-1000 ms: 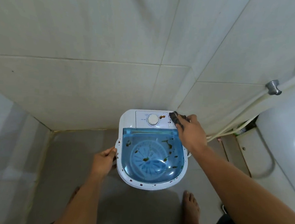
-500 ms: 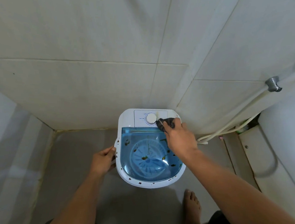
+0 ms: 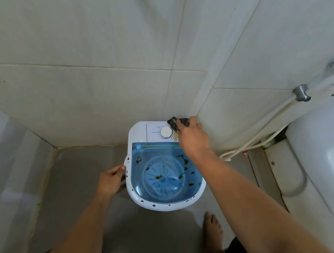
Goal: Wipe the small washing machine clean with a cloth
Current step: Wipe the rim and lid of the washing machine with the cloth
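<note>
One small white plastic washing machine (image 3: 137, 132) with a stained translucent blue lid (image 3: 164, 174) stands on the floor in a tiled corner, its dial lettering unreadable, while the left hand (image 3: 111, 180) grips its rim and the right hand (image 3: 193, 138) clutches one dark cloth (image 3: 177, 123) on the back panel.

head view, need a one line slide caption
Right hand wipes the small washing machine's control panel with a dark cloth while the left hand steadies its rim.

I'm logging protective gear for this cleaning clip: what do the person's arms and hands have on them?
Nothing: the left hand and right hand are bare, without gloves, rings or a watch in view, and both forearms are uncovered with no sleeves showing.
</note>
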